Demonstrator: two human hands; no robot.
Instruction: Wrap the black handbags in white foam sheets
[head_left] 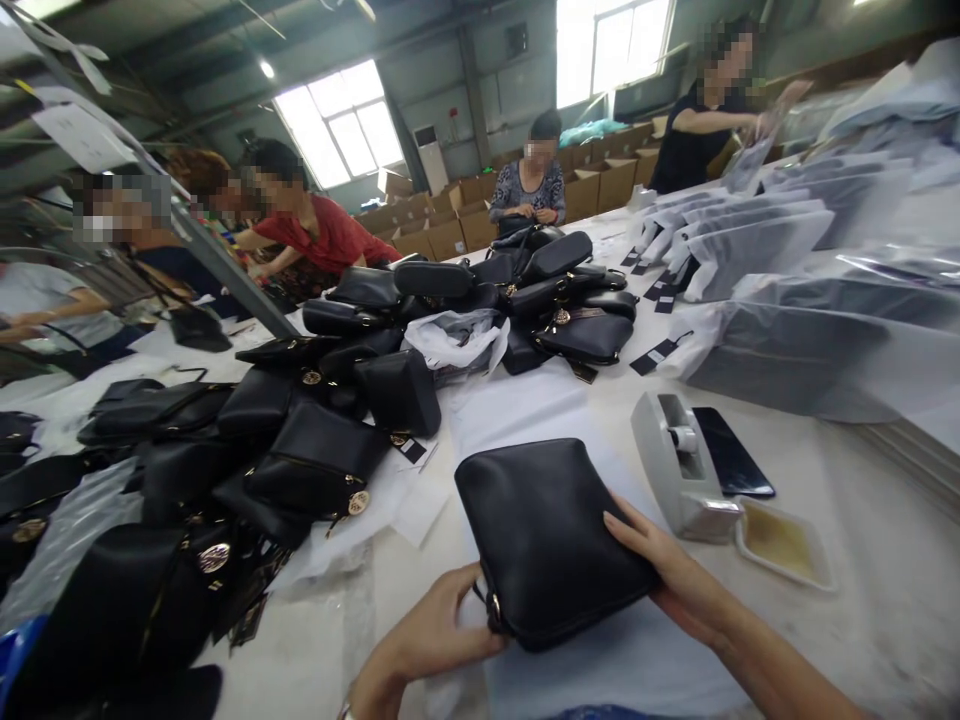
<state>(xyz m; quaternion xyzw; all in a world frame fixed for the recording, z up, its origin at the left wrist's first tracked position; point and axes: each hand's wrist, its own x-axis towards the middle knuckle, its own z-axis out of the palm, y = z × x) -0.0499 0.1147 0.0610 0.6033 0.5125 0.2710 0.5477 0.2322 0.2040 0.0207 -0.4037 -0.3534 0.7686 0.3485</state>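
A black handbag (551, 540) is held between my two hands over a sheet of white paper (622, 670) on the table. My left hand (442, 625) grips its lower left corner, beside a small gold ring, with the thumb along the bottom edge and the other fingers partly hidden behind the bag. On the right side, my right hand (667, 565) holds the bag with fingers on its smooth face; the thumb is not clearly seen.
Piles of black bags (315, 460) cover the left and centre. A tape dispenser (682, 470), a phone (731, 450) and a small dish (784, 540) lie right. Wrapped bags (810, 340) stand behind them. Several people work around the table; a metal post (232, 270) rises left.
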